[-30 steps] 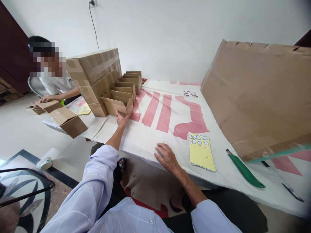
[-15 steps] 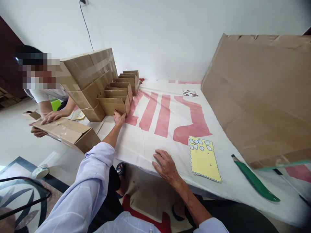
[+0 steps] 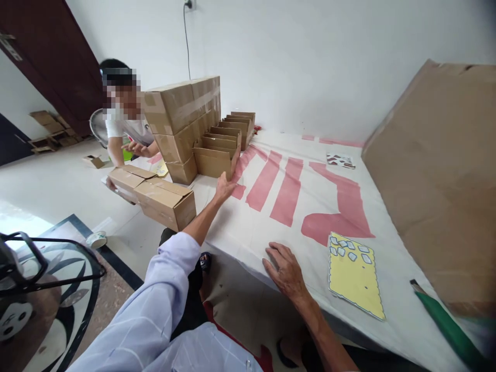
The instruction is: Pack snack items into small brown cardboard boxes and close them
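The helper's top hand (image 3: 137, 150) has lifted off the long brown cardboard box (image 3: 158, 195). Near the white tabletop's (image 3: 253, 232) left edge, the left hand (image 3: 225, 187) touches an open brown cardboard box (image 3: 212, 163), maybe steadying it; grip unclear. The right hand (image 3: 285, 269) rests by the front edge, fingers apart.

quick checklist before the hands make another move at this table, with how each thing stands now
1. Left hand on the nearest open cardboard carton: cannot tell; it is at the lower corner, but any grip is hidden.
2. Right hand free: ok, it holds nothing and rests over the white tablecloth.
3. Nearest carton closed on top: not ok, it stands open.
4. Taped box stack upright: ok, beside the open row.
5. Green knife-like tool away from both hands: ok, it lies beyond the yellow card.
6. Co-worker's raised hand apart from the left hand: ok.
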Demonstrator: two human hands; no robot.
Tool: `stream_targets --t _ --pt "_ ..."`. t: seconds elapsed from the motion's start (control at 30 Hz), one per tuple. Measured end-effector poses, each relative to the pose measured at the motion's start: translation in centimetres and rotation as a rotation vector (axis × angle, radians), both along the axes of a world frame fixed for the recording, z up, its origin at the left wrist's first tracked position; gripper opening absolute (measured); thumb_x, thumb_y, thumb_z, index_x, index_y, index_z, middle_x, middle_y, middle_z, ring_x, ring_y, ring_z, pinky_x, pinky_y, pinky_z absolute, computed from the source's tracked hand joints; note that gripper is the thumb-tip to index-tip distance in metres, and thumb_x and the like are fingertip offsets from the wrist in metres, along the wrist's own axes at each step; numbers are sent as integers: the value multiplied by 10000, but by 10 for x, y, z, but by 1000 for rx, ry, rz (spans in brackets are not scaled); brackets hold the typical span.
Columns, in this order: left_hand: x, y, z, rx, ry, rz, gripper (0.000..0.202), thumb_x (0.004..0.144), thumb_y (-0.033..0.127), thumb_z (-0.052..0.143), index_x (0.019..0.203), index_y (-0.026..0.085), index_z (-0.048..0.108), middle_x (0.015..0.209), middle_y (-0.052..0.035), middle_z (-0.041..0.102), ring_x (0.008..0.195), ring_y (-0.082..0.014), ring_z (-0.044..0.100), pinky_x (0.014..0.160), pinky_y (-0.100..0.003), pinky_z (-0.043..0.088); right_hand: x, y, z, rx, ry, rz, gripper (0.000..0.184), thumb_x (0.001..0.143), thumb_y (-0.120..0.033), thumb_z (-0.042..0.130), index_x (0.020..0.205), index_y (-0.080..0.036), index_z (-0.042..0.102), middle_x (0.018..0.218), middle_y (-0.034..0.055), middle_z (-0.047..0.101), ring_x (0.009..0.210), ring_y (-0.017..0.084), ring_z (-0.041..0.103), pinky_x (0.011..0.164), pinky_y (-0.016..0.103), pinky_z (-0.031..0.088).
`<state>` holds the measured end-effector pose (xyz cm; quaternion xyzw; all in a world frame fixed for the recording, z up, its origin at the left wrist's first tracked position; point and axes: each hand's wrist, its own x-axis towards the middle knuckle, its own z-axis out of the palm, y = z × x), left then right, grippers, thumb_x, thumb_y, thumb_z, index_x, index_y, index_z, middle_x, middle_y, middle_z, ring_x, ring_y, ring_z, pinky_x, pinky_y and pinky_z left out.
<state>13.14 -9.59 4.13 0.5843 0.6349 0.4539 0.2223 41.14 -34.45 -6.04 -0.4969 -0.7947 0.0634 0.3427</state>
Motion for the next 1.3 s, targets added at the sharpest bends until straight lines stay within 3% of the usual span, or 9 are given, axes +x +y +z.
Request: stream_targets --t 0.17,0.3,0.4,0.47,0.6,0.77,0.9,1.07,1.3 --pt "-19 -118 6 228 111 -216 651 949 266 692 1590 239 576 1602 -151 574 1443 -350 576 1133 -480 575 -3 5 4 -9 -14 -23 265 1021 -368 618 1212 -272 775 1289 156 749 1196 384 693 971 572 604" --pt "-96 -184 18 345 221 155 500 966 290 685 1460 218 658 1510 -166 588 1514 -371 503 1295 -546 429 -34 20 14 -42 61 13 368 1013 -412 650 1334 -241 710 1345 168 719 1264 384 673 1066 593 590" --pt "-176 -195 16 430 183 513 560 906 294 715 1445 174 623 1494 -185 578 1542 -375 461 1345 -550 352 -77 38 25 -109 177 86 516 991 -465 707 1457 -256 640 1434 158 677 1372 371 634 1186 589 545" --pt "-224 -190 8 362 84 669 588 908 316 687 1468 168 589 1503 -180 589 1520 -360 483 1318 -539 394 -110 51 33 -194 239 129 639 954 -505 761 1526 -273 592 1506 150 640 1435 372 605 1234 588 513" --pt "-277 -176 -15 51 -256 622 468 932 376 626 1358 184 653 1314 -137 717 1322 -325 653 1171 -488 548 -177 72 47 -408 315 248 933 873 -580 844 1667 -285 453 1655 169 529 1533 383 541 1282 590 463" --pt "-277 -174 -37 7 -367 466 387 913 454 629 1187 194 716 1093 -90 780 1133 -284 732 951 -406 642 -238 87 60 -560 405 351 1142 801 -574 904 1744 -273 335 1754 194 422 1596 400 474 1283 605 449" --pt "-266 -186 -48 16 -395 366 423 810 494 720 1114 200 722 1086 -96 786 1107 -298 753 937 -415 650 -251 82 64 -513 448 359 1114 785 -524 914 1727 -267 377 1713 182 489 1536 405 537 1265 612 459" --pt "-244 -202 -52 38 -389 154 473 697 468 816 1091 221 733 1052 -91 815 1059 -314 782 977 -458 646 -219 59 63 -421 484 264 1008 829 -524 867 1700 -297 414 1652 169 556 1422 378 624 1181 599 528" --pt "-187 -214 -42 -43 -158 -258 372 762 488 800 1013 218 746 1017 -74 800 999 -306 772 917 -460 637 -137 17 55 -304 580 16 868 856 -523 785 1618 -226 496 1534 187 658 1305 365 685 1074 549 592"
